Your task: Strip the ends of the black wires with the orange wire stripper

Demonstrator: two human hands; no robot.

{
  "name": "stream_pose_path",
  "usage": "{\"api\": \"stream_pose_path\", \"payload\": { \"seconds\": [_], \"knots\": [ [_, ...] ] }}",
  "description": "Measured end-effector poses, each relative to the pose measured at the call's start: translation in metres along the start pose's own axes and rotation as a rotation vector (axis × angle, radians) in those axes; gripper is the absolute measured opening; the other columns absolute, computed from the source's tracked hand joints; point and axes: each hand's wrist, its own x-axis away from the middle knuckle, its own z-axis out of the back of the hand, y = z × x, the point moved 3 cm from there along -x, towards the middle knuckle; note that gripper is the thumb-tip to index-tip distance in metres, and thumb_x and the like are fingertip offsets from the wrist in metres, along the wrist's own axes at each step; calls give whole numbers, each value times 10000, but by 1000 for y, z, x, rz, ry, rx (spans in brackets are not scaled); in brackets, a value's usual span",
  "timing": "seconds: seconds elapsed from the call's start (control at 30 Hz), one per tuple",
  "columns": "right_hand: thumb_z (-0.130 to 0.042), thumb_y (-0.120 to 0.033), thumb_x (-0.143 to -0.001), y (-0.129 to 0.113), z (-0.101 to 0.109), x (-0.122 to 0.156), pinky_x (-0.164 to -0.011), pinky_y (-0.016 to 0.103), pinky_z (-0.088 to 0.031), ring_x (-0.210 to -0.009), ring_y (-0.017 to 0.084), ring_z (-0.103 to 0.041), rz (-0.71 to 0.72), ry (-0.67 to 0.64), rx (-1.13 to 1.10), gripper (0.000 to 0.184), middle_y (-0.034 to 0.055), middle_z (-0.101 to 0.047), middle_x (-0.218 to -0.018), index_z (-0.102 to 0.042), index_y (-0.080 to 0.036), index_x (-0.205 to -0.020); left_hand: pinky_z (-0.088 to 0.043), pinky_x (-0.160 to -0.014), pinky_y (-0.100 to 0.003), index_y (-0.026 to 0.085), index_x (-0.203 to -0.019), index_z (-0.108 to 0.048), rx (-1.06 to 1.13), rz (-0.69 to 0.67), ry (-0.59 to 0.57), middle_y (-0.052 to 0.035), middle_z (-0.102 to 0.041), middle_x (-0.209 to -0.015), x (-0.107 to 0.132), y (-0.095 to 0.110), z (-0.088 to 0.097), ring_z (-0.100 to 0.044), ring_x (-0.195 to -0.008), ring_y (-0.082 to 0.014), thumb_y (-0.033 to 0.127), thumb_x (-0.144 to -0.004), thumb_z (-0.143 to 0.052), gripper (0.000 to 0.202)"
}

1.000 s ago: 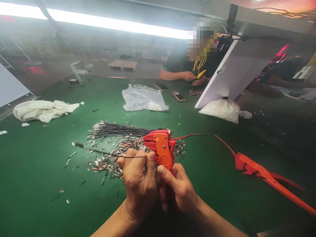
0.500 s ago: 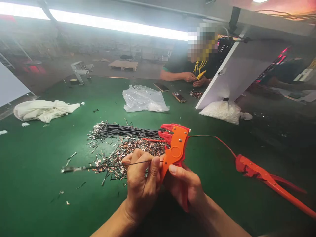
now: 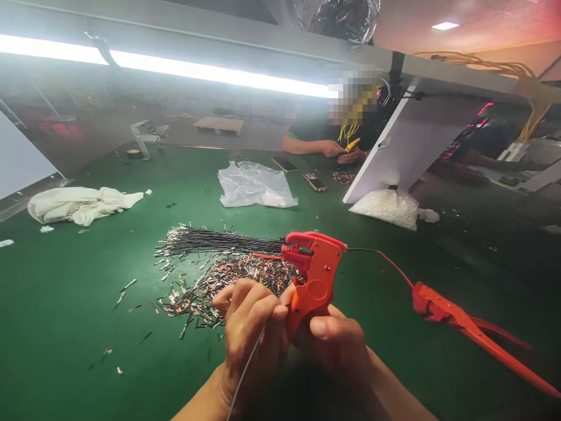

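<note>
My right hand (image 3: 337, 345) is wrapped round the handles of an orange wire stripper (image 3: 316, 272), its jaws pointing left over the table. My left hand (image 3: 250, 327) pinches a thin black wire (image 3: 245, 371) right beside the stripper; the wire trails down toward me along my wrist. Just beyond my hands lie a bundle of black wires (image 3: 219, 240) with metal ends and a heap of copper-coloured cut bits (image 3: 228, 280) on the green table (image 3: 65, 304).
A second orange hand tool (image 3: 464, 327) with a red wire lies to the right. Farther off are a white cloth (image 3: 79, 203), a clear plastic bag (image 3: 254, 186), two phones (image 3: 314, 181), a white bag (image 3: 385, 207) and a slanted white board (image 3: 407, 140). A person sits across the table.
The wire in my left hand has swung from pointing left over the table to hanging down toward me. The stripper has risen slightly, and the camera has tilted up.
</note>
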Motion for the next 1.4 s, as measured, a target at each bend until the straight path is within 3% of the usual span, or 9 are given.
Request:
{"api": "stream_pose_path", "payload": {
  "seconds": [0.17,0.33,0.63,0.8,0.93,1.07,1.17,1.3,1.4],
  "knots": [
    [-634,-263,-775,-4,-5,1,-782,351,-513,-770,209,-629,30,38,28,262,67,-668,-856,-682,-143,-1002,-292,-700,-355,218,-773,-512,-78,-16,-28,35,-526,-605,-2,-2,-1,-445,-642,-152,51,-902,-474,214],
    [-657,-227,-793,-4,4,7,-888,310,-496,-935,206,-651,64,150,-27,328,63,-713,-1007,-689,-196,-1118,-275,-744,-364,203,-728,-520,-158,63,-49,23,-531,-617,3,-6,-4,-442,-675,-154,100,-928,-461,233],
    [-627,-263,-786,-5,4,4,-795,357,-505,-828,231,-649,10,86,6,347,89,-701,-960,-675,-166,-1116,-260,-774,-383,205,-689,-516,-125,184,-41,29,-536,-607,5,-13,-7,-458,-676,-150,139,-976,-388,321],
    [-548,-210,-757,-3,4,-2,-818,420,-506,-812,245,-638,9,53,-93,384,73,-690,-848,-636,-175,-1129,-265,-711,-365,203,-679,-493,-144,105,14,24,-525,-633,2,-11,-3,-429,-662,-145,130,-980,-378,330],
    [-543,-119,-673,1,7,-7,-850,390,-497,-808,221,-629,19,129,-100,463,34,-674,-814,-627,-205,-1119,-300,-748,-360,202,-773,-527,-83,62,16,16,-565,-698,5,-11,-1,-458,-731,-148,86,-953,-434,233],
    [-548,-49,-585,5,8,-8,-701,276,-501,-642,150,-564,48,235,-54,494,-11,-633,-734,-646,-215,-1041,-372,-791,-361,200,-839,-563,-153,-49,16,-27,-636,-848,10,-11,-4,-508,-838,-170,88,-915,-509,146],
    [-555,-33,-566,11,10,-5,-504,188,-405,-510,87,-448,-28,300,-40,403,-34,-582,-670,-663,-184,-924,-458,-773,-336,194,-845,-551,-153,-119,20,-37,-628,-819,12,-9,-10,-556,-862,-178,83,-895,-533,122],
    [-561,-41,-534,17,10,-2,-529,183,-402,-589,101,-501,-103,351,-20,374,-6,-612,-733,-652,-162,-876,-518,-719,-278,189,-843,-554,-191,-166,18,-30,-582,-758,14,-6,-16,-642,-905,-191,96,-889,-545,105],
    [-537,-61,-512,17,8,-4,-459,176,-337,-504,83,-421,-136,301,-20,404,-19,-581,-673,-650,-161,-886,-474,-582,-184,194,-895,-580,-240,-135,17,-38,-616,-832,15,-9,-14,-666,-795,-136,109,-905,-537,95]
  ]
}}
